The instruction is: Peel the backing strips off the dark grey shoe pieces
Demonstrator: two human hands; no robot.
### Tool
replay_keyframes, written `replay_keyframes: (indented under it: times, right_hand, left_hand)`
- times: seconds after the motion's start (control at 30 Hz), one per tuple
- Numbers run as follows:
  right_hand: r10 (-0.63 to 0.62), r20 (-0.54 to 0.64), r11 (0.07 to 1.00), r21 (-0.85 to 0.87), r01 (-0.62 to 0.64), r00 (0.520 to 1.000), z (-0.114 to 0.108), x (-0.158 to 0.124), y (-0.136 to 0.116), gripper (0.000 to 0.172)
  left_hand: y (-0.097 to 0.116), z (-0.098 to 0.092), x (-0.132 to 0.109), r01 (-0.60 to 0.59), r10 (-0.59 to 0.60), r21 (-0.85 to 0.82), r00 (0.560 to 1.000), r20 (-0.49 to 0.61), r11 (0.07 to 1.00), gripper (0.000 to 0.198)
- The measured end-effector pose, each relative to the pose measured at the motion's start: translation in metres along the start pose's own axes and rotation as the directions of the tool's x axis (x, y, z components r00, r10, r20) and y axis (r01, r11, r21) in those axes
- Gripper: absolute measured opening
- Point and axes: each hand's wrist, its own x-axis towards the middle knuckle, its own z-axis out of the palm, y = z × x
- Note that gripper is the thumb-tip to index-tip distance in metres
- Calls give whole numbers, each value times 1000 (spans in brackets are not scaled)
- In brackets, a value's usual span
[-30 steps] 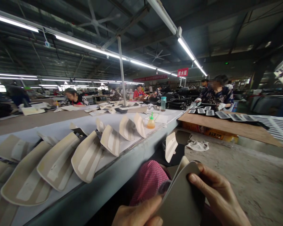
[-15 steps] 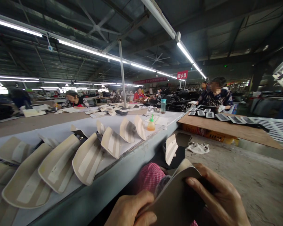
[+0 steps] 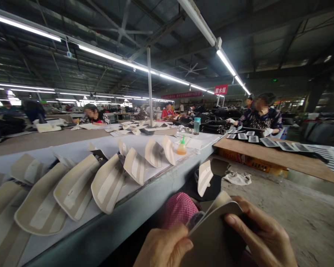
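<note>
Low in the picture, my left hand (image 3: 167, 246) pinches the near left edge of a dark, curved flat panel (image 3: 211, 237). My right hand (image 3: 263, 231) grips the same panel at its upper right, thumb on the face toward me and fingers behind. A cream layer (image 3: 221, 200) shows along its far edge, and I cannot tell whether it is a separate piece. The lower end of the panel runs out of view. Beyond it, a pink checked cloth (image 3: 179, 209) covers what looks like my knee. A similar cream panel (image 3: 204, 178) stands on a dark piece past my hands.
Several curved cream panels (image 3: 108, 185) line the white-covered table (image 3: 167, 178) at left. A green-tipped glue bottle (image 3: 181, 147) and a blue-lidded bottle (image 3: 196, 126) stand farther back. A crumpled white cloth (image 3: 237, 178) lies to the right. A co-worker (image 3: 260, 115) sits behind a brown board (image 3: 267, 152).
The whole scene has shifted slightly to the right as the head view turned a little left. Both hands keep their hold on the panel, with almost no change in grip.
</note>
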Motion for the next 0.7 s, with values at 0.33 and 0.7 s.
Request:
replay_keyframes:
  times: [0.33,0.7]
  right_hand:
    - [17,52,999,49,-19,998,8,5,-9,29]
    - [172,268,961,166,-221,948,6,2,-10,32]
  left_hand:
    - [-1,16,9,-50,60,101,993,-103,994,30]
    - [-3,20,12,-93,93,8,990,-103,996,34]
